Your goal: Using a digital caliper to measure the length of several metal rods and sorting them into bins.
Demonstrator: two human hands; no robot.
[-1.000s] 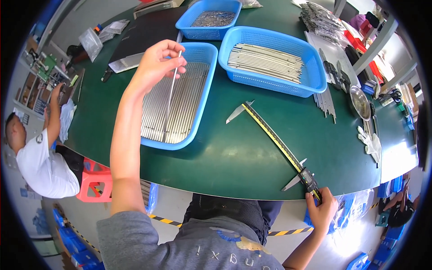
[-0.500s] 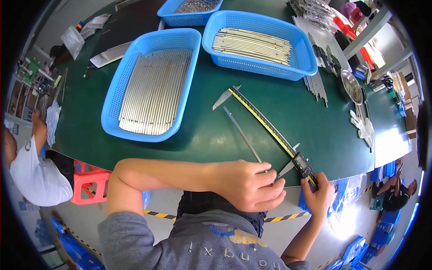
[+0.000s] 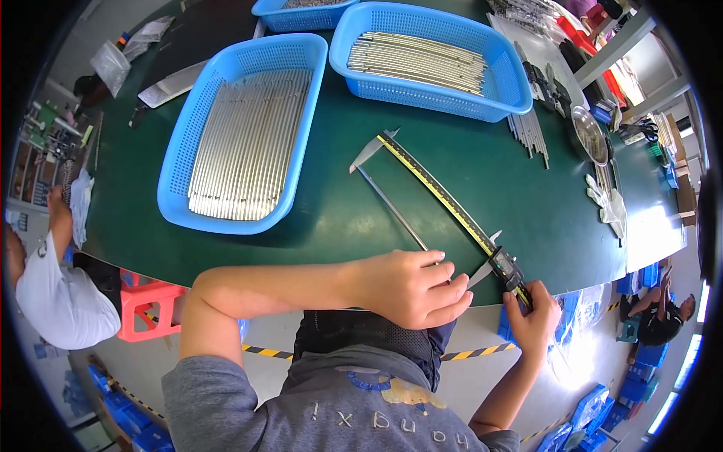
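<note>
**Rod Held Against Caliper at Counter Edge**

Your left hand (image 3: 410, 290) rests at the near edge of the green counter (image 3: 331, 218), fingers curled together around the near end of a thin metal rod (image 3: 392, 207). The rod lies on the counter and runs away from you toward the fixed jaw of the long caliper (image 3: 444, 203), just beside its beam and roughly parallel to it.

Your right hand (image 3: 536, 316) is closed on the near end of the caliper, just below its digital slider (image 3: 506, 267), at the counter edge. The caliper lies diagonally, its far jaw pointing toward the baskets.

Containers:

- The left blue basket (image 3: 172, 177) stands on the counter well ahead of your left hand. It holds a flat layer of metal rods laid lengthwise, side by side.
- The right blue basket (image 3: 493, 105) stands beyond the caliper's far end. It holds rods laid crosswise in a loose bundle.
- A third blue basket (image 3: 271, 9) shows at the top rim; its contents cannot be made out.

A small loose group of rods (image 3: 529, 134) lies on the counter beside the right blue basket.
</note>
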